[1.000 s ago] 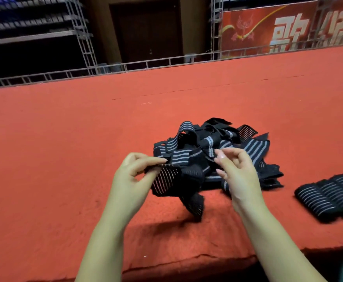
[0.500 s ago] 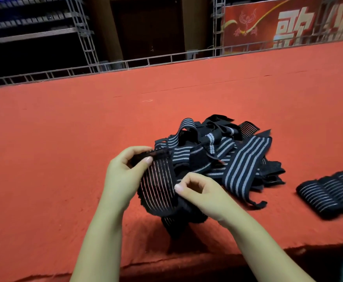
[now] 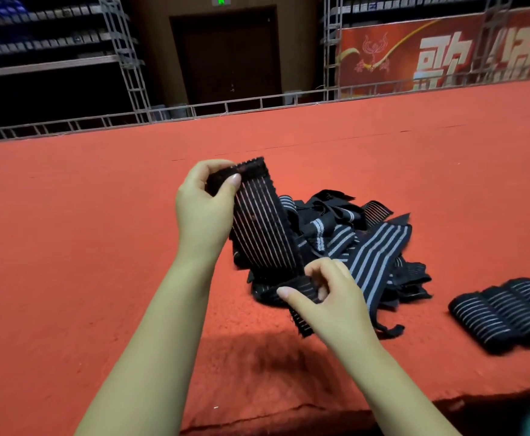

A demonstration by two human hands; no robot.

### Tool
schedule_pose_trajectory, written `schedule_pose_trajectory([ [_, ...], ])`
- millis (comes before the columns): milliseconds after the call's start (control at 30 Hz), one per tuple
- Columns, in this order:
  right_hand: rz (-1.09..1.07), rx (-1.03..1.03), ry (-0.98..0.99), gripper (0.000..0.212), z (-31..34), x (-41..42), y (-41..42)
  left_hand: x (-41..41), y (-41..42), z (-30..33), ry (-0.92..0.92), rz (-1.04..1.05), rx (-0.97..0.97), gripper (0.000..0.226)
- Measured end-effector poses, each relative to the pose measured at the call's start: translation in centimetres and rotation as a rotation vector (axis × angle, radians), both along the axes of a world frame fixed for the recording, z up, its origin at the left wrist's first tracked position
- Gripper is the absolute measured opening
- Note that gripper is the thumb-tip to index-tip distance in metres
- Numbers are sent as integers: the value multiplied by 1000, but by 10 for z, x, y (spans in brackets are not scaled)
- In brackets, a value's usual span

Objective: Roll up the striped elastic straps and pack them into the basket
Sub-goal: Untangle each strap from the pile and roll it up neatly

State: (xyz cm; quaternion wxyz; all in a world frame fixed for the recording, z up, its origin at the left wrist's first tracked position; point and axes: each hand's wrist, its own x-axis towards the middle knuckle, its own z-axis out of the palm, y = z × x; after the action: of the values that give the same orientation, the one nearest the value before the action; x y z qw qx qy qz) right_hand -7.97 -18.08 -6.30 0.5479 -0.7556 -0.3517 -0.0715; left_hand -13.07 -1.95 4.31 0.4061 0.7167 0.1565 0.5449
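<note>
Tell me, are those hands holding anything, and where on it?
Yes, one striped elastic strap. The left hand pinches its top end; the right hand grips it lower down, where it folds.

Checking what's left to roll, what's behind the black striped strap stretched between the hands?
Behind the black striped strap lies the tangled pile of striped straps on the red carpet. The pile's left part is hidden.

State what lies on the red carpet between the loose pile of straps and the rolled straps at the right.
Nothing: the head view shows bare red carpet between the loose pile and the rolled straps.
</note>
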Motion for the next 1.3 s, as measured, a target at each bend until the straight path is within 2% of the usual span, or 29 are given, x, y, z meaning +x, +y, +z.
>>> schedule_pose_trajectory([
  [100, -46, -5, -46, 50, -18, -2, -2, 14, 1, 3, 29, -15, 20, 16],
  [167, -48, -28, -5, 50, -26, -2, -4, 22, 1, 2, 47, -27, 26, 17],
  [300, 26, -6, 114, 43, -33, 6, -10, 32, 2, 0, 53, -9, 11, 16],
  [433, 80, -13, 369, 25, -32, 17, -13, 37, -4, -16, 124, -110, -92, 19],
  [533, 30, 55, 403, 17, -23, 44, -15, 39, -13, -36, 175, -187, -208, 26],
  [633, -135, 126, 369, 9, -6, 105, -13, 44, -22, -55, 203, -287, -357, 28],
  [667, -213, 89, 315, 10, 0, 132, -10, 48, -25, -61, 218, -314, -387, 29],
  [767, -387, -103, 257, 40, 8, 220, 2, 66, -30, -74, 262, -358, -423, 31],
  [867, -474, -245, 463, 61, -3, 299, 15, 90, -28, -79, 305, -361, -419, 31],
  [1000, -522, -238, 645, 75, -27, 357, 26, 119, -24, -82, 345, -394, -413, 27],
  [1100, -526, -151, 774, 71, -45, 381, 34, 135, -20, -85, 379, -406, -402, 27],
  [1167, -531, -96, 783, 67, -56, 397, 36, 143, -16, -89, 393, -410, -402, 28],
  [1300, -496, 11, 750, 34, -62, 411, 39, 148, -12, -91, 400, -407, -426, 37],
])
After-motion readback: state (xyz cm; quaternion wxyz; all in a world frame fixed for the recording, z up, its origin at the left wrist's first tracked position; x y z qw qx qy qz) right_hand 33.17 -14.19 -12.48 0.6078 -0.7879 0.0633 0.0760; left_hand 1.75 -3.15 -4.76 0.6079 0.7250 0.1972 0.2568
